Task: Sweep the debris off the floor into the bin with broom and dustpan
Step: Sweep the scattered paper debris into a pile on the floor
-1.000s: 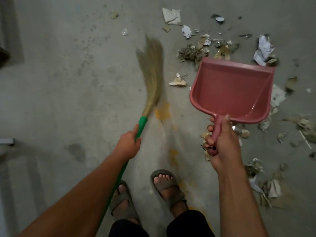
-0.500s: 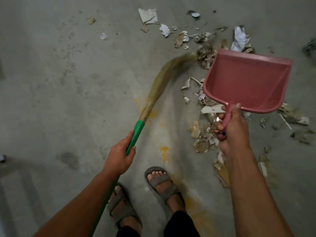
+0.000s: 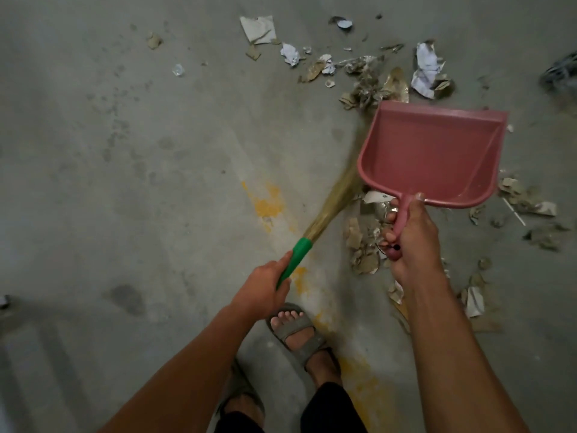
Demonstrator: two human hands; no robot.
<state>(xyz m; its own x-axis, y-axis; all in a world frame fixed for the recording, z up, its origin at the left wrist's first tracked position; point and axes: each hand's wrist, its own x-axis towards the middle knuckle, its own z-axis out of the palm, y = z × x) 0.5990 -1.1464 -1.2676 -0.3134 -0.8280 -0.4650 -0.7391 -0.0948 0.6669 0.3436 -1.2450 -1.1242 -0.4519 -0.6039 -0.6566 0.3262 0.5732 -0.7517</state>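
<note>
Since half a second ago the broom (image 3: 334,198) has swung further right, so that its straw head now runs up behind the left edge of the dustpan (image 3: 431,154) instead of lying clear of it, and the left hand (image 3: 265,292) has followed, sitting closer to the right hand (image 3: 409,239). The left arm reaches forward from the lower left, its fingers wrapped round the green handle just below the collar where the straw begins; the bristles are blurred and their tips are hidden behind the pan. The right arm comes up from the lower right, its hand gripping the dustpan's short handle with the thumb laid along the top by the pan's back wall. The dustpan is pink plastic, its tray bare, its open lip pointing away from the person toward the debris (image 3: 368,85). Scraps of torn paper, crumpled wrappers and brownish bits lie scattered on the grey concrete floor (image 3: 156,151), thickest just beyond the lip, with more under and to the right of the pan. Yellow stains (image 3: 268,204) mark the floor near the sandalled feet (image 3: 296,332).
</note>
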